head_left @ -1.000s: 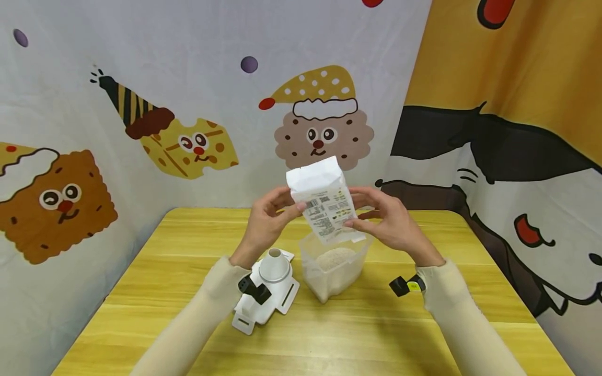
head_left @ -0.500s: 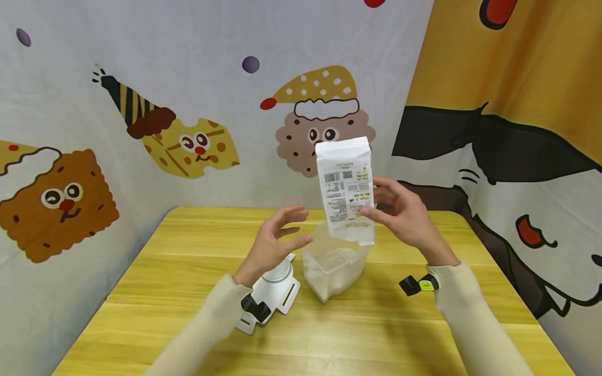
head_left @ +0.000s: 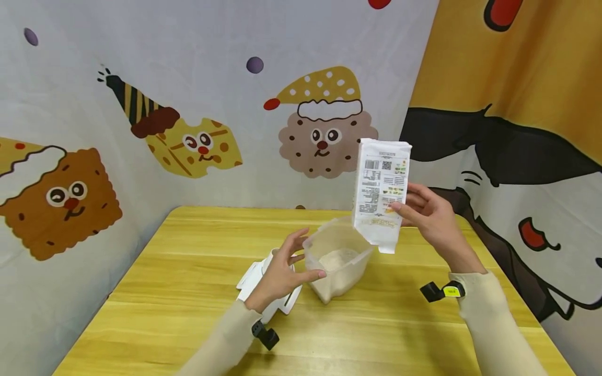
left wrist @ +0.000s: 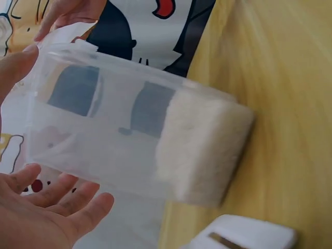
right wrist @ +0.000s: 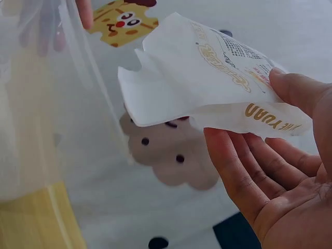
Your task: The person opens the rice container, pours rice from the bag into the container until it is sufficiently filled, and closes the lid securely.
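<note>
My right hand (head_left: 435, 219) pinches a white printed paper bag (head_left: 381, 183) between thumb and fingers, up to the right of the translucent plastic container (head_left: 350, 261). The bag hangs upside down, its torn mouth (right wrist: 140, 98) facing the container in the right wrist view. Pale, fine grains (left wrist: 202, 145) fill the bottom part of the container, which stands on the table. My left hand (head_left: 284, 274) is spread at the container's left side, thumb in front and fingers behind, near its rim. In the left wrist view its fingers (left wrist: 65, 199) are loosely extended beside the wall.
A white plastic piece (head_left: 254, 277) with slotted side flaps lies left of the container, partly behind my left hand. The wooden table (head_left: 188, 271) ends at a cartoon-printed cloth (head_left: 211, 94) behind and on the right.
The left hand lets go of the bag and comes down to the container. The right hand carries the bag rightward, off the container's mouth, and the bag turns from tilted to upright.
</note>
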Demonstrator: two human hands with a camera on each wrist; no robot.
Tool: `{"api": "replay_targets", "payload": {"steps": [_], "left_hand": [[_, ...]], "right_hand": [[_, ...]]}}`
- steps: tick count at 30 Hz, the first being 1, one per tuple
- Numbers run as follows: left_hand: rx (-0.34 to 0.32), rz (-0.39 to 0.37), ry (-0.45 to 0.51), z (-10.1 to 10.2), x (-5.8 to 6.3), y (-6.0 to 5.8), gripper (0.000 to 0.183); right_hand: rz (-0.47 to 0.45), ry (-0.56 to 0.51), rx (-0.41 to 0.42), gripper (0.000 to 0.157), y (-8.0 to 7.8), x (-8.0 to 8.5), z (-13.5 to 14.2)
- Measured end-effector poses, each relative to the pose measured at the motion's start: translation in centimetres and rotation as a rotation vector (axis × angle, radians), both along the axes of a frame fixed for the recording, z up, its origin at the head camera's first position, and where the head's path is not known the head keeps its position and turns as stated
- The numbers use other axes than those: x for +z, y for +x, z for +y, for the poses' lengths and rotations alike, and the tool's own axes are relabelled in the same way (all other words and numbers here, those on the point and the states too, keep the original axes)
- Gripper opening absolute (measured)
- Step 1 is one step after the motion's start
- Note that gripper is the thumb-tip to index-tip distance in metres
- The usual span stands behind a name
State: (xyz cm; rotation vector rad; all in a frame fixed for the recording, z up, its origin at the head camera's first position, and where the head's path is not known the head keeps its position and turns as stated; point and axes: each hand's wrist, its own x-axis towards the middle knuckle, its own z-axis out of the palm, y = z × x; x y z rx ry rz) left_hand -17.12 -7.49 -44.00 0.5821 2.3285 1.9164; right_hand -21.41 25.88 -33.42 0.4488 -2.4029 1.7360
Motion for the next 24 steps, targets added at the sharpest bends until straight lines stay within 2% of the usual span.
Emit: {"api": "replay_targets", "payload": {"steps": [5,10,17,24], "left_hand": [[-0.012,-0.017,0.028,0.6,-1.2,0.4,0.097],[-0.008,0.02,0.033,1.2,-2.0,0.5,0.096],[0.032,0.037,0.027,1.7,-2.4,0.6,0.089],[0.053,0.082,0.013,1.7,-2.9,0.6,0.085]], "right_hand": [[-0.043,-0.002,-0.023,0.059,0.3,-1.4,1.9],[-0.095,0.009,-0.049,0.062,0.6,-2.7,3.4],[-0.129,0.031,-0.062,0.065,0.7,-4.3,5.1],[-0.236,0.006,-0.076,0.076,0.9,-6.1,6.8]]}}
